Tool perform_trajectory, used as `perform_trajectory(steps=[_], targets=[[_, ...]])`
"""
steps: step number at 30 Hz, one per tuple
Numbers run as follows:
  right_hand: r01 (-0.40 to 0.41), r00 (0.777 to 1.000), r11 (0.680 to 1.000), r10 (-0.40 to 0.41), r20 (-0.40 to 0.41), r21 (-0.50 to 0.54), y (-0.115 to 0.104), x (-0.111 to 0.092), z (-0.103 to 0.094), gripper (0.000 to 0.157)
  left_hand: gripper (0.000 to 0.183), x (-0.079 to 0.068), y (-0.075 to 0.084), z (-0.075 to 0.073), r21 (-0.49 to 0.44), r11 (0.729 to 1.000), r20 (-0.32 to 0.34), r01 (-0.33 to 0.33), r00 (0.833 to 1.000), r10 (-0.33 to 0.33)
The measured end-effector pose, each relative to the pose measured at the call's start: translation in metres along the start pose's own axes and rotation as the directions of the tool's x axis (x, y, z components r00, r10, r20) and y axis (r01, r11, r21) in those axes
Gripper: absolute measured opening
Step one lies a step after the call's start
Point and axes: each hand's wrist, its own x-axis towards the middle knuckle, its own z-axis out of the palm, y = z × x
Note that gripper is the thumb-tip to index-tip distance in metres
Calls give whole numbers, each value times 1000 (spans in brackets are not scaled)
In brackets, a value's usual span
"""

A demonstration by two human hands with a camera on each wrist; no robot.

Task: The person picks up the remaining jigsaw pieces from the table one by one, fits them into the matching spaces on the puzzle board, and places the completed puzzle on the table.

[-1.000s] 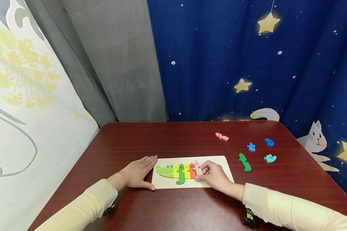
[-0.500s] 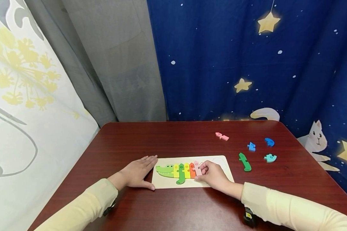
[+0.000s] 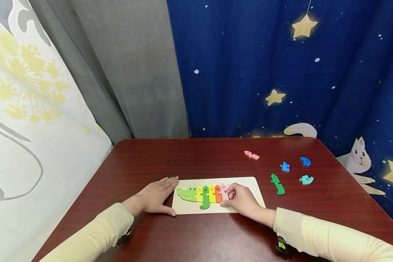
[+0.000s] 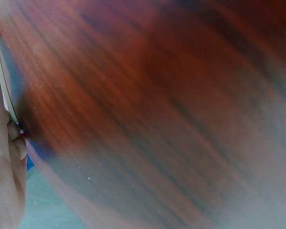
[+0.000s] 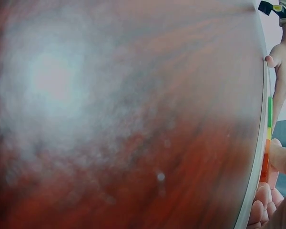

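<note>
A pale wooden puzzle board point(image 3: 190, 210) lies on the table with a crocodile laid out on it. From the left come a light green head point(image 3: 186, 194), a yellow piece point(image 3: 199, 194), a green leg piece point(image 3: 205, 199), another yellow piece and an orange piece point(image 3: 218, 195). Thumb and fingers of my right hand point(image 3: 243, 200) pinch a light pink puzzle piece point(image 3: 223, 190) beside the orange one; those fingers partly cover it. My left hand point(image 3: 155, 195) rests with extended fingers at the board's left edge. The left wrist view shows only part of that hand point(image 4: 5, 162).
Loose puzzle pieces lie to the right and behind the board: a pink one point(image 3: 251, 155), a green leg point(image 3: 277, 184), a blue one point(image 3: 285, 167), a darker blue one point(image 3: 305, 161) and a turquoise one point(image 3: 306, 179). Curtains hang behind the dark red table point(image 3: 183, 156).
The right hand shifts very slightly while pinching the light pink piece, which now sits a little closer to the orange piece. The left hand and the loose pieces stay put.
</note>
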Motion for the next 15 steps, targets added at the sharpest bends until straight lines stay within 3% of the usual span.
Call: perform_trajectory(steps=[15], targets=[[14, 1000, 999, -13, 20, -31, 0, 2, 0, 37, 117, 0, 1, 0, 6, 1000, 8, 11, 1000, -11]])
